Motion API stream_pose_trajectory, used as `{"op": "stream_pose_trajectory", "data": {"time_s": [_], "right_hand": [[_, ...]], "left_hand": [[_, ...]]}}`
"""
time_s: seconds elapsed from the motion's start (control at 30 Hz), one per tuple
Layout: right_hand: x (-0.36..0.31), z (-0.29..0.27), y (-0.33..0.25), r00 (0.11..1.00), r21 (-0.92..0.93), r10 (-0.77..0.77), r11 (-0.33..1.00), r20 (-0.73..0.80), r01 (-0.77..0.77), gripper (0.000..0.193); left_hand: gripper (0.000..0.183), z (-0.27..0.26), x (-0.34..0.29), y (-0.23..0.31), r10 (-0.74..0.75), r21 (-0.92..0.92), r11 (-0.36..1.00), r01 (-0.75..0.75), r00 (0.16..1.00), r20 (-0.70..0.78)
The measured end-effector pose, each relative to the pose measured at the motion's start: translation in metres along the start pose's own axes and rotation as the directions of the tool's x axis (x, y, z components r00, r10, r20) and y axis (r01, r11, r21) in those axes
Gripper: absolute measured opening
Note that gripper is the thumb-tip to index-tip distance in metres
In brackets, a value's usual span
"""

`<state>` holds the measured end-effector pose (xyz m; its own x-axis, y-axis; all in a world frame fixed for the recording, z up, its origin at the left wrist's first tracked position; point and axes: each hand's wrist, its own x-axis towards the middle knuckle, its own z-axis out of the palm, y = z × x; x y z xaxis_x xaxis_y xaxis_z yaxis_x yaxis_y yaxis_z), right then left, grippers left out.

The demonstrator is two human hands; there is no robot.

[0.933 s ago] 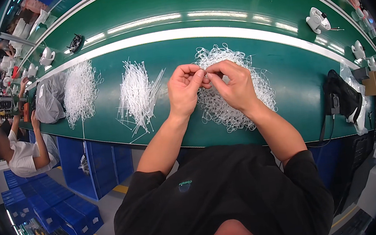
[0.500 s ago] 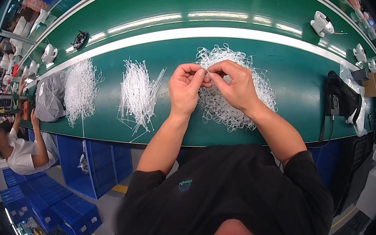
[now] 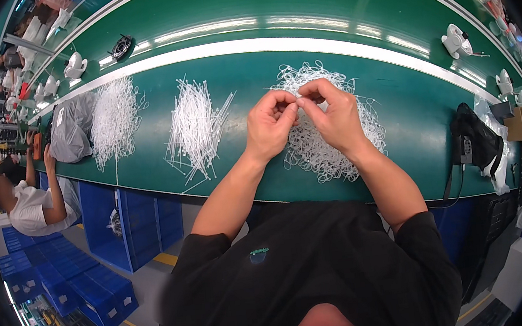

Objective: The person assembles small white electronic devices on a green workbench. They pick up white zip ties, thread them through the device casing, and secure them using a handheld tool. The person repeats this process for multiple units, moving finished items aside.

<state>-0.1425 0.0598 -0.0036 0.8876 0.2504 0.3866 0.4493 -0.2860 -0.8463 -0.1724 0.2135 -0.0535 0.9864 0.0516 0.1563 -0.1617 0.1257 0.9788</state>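
My left hand and my right hand meet fingertip to fingertip, both closed in a pinch. A small white cable tie is between them, mostly hidden by the fingers. Below and behind them a wide heap of looped white cable ties lies on the green table. To the left of my left hand is a loose pile of straight white cable ties, untouched.
Farther left lie another heap of looped white ties and a grey plastic bag. A co-worker sits at the left. Blue crates stand on the floor. A black bag rests at the table's right end.
Both hands have shifted slightly to the right, and the fingertips are pressed closer together. The small pale piece between them is now more hidden. The piles look the same.
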Motion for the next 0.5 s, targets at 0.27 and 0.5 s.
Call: {"op": "stream_pose_trajectory", "data": {"time_s": [0.27, 0.5], "right_hand": [[0.003, -0.026, 0.012, 0.996, -0.193, -0.01, 0.981, 0.087, 0.026, 0.011], [0.002, -0.042, 0.019, 0.999, -0.205, -0.017, 0.978, 0.042, 0.025, 0.011]], "left_hand": [[0.011, -0.038, 0.02, 0.022, 0.124, 0.684, 0.727, -0.055, 0.991, -0.052], [0.011, -0.096, 0.035, 0.016, 0.054, 0.914, 0.37, 0.169, 0.978, -0.202]]}}
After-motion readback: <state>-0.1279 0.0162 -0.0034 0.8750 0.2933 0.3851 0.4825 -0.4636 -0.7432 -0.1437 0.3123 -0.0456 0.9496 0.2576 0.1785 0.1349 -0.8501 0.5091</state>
